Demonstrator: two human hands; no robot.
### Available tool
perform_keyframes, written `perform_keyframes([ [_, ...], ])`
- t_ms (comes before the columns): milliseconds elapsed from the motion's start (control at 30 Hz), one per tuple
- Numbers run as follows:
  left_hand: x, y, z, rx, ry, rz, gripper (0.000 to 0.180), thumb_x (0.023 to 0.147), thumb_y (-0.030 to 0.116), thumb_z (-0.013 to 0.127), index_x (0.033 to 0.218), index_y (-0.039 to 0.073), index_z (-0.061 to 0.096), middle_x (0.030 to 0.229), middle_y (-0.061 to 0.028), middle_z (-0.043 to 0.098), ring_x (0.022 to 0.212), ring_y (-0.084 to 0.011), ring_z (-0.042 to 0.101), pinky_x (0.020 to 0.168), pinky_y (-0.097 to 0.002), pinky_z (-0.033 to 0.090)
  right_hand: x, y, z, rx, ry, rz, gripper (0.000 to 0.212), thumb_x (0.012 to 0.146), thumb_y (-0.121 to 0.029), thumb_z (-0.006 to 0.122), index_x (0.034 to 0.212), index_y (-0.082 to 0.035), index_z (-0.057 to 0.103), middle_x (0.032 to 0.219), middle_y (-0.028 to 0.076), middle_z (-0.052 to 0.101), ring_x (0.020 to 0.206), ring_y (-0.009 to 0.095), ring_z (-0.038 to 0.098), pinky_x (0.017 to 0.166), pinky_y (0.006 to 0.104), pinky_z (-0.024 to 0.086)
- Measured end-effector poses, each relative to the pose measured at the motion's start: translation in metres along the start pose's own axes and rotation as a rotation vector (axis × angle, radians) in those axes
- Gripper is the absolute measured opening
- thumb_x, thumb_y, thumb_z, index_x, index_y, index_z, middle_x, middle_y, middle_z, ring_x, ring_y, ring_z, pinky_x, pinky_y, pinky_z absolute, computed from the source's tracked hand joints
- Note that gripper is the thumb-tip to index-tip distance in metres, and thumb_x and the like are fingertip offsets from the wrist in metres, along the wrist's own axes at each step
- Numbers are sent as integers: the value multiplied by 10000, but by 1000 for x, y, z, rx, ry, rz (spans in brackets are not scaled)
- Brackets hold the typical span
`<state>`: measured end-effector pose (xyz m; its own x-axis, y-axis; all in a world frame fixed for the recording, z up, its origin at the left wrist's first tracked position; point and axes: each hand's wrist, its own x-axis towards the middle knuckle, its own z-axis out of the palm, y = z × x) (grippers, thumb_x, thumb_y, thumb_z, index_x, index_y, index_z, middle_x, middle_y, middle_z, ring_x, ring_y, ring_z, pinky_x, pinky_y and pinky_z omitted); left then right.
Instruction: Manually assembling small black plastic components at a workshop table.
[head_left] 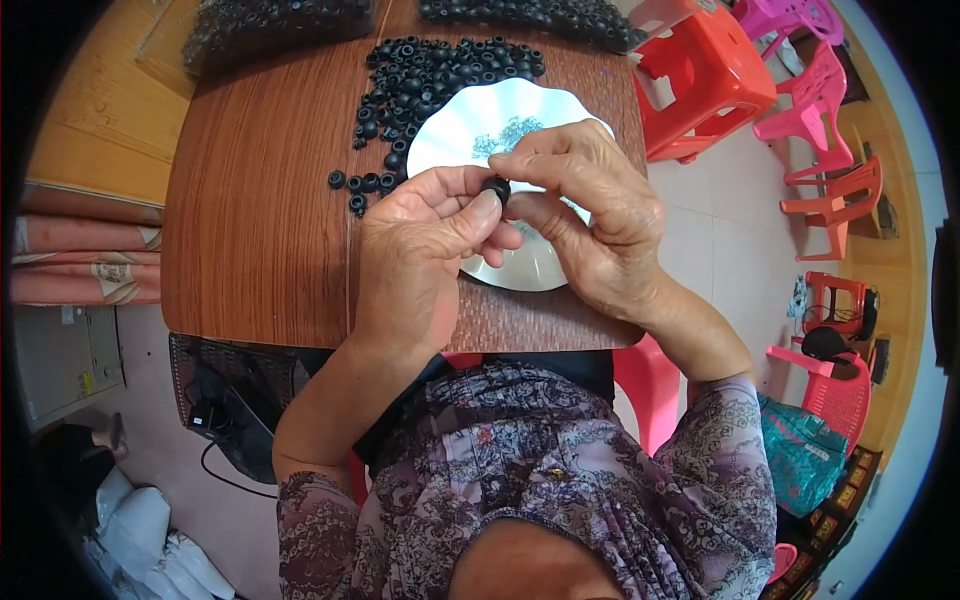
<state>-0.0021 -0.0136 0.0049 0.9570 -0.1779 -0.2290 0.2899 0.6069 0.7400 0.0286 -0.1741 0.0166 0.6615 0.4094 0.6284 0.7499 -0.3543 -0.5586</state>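
Over the near part of a white scalloped plate (440,125) with a tree print, my two hands meet. Between the thumb and fingers of my left hand (425,230) is a small round black part (496,187), glossy and about fingertip-sized. My right hand (600,220) comes in from the other side, its thumb and forefinger pinched close around the same black part. Whether a second tiny piece sits in the right fingertips is hidden. Just beyond the plate lies a loose pile of similar black parts (430,75), with several strays (355,182) left of it.
The brown wood-grain table (260,220) carries two clear bags of black parts (275,30) along its far side. A red stool (710,85) stands right of the table, with pink and orange chairs (825,200) farther off. A dark basket (235,390) is below the left edge.
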Motion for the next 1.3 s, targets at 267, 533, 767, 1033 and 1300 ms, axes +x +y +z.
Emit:
perform_keyframes([
  [267, -1, 4, 7, -10, -4, -20, 222, 860, 58, 557, 1025, -91, 550, 917, -111, 618, 807, -142, 599, 776, -255, 461, 0, -2, 6, 34, 74, 11, 343, 601, 0, 714, 928, -17, 611, 841, 111, 603, 770, 268, 555, 657, 342, 447],
  [533, -5, -2, 8, -55, -19, -23, 224, 859, 57, 552, 1019, -100, 555, 953, -117, 610, 861, -148, 591, 852, -274, 436, 0, 4, 13, -97, 128, -178, 319, 550, 10, 680, 846, 5, 562, 796, 125, 591, 658, 265, 538, 575, 337, 427],
  [767, -8, -6, 14, -132, 47, 26, 204, 857, 40, 552, 1006, -99, 572, 967, -117, 611, 892, -147, 580, 856, -269, 435, 5, 4, 5, -144, 52, -306, 362, 525, 44, 696, 870, 43, 587, 822, 153, 627, 660, 263, 587, 545, 309, 465],
  [1033, -3, -6, 20, -155, 73, 62, 238, 865, 58, 522, 1036, -102, 558, 981, -129, 611, 893, -169, 590, 867, -291, 434, 5, 19, 6, -81, 70, -254, 317, 597, 32, 709, 885, 11, 579, 825, 129, 634, 704, 258, 599, 606, 323, 478],
  [1300, 2, 9, 10, -80, 37, 43, 255, 885, 126, 519, 1025, -84, 561, 956, -110, 617, 848, -167, 592, 815, -295, 441, 9, 14, 18, 136, 111, 27, 254, 636, 5, 697, 866, -7, 592, 812, 88, 604, 687, 210, 561, 579, 296, 452],
])
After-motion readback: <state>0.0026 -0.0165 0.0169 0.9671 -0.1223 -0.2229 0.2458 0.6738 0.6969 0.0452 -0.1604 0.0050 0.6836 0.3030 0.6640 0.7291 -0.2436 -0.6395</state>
